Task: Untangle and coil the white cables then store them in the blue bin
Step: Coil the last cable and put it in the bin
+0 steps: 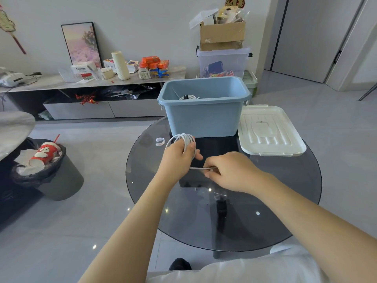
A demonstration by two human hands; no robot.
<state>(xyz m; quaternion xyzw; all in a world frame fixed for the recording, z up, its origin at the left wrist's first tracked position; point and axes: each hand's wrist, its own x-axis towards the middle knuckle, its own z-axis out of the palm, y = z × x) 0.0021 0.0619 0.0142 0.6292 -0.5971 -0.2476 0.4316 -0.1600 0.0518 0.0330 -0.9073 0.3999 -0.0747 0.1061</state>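
Way off to the left of your hands there's a dark trash can (61,180) on the floor with a red paper cup (43,154) lying on top of the rubbish. Closer in, on the round glass table (285,221), a little white clip (160,141) sits just left of and a bit beyond your left hand.

Your left hand (179,160) has the white cable (184,140) wound in several loops around the fingers, so it's curled through the coil and holding it up over the table. The top of the coil sticks out above your knuckles, right in front of the near wall of the blue bin (204,119).

From the coil a short straight run of cable goes across to your right hand (230,170), which pinches the loose end between thumb and fingers, just right of and slightly below the left hand. The two hands are close together, almost touching.

The bin stands straight beyond your grip, open on top, and you can see another white coiled cable (190,97) with something black on it already lying inside. To the right of the bin, past your right hand, the white lid (269,131) lies flat on the table edge.
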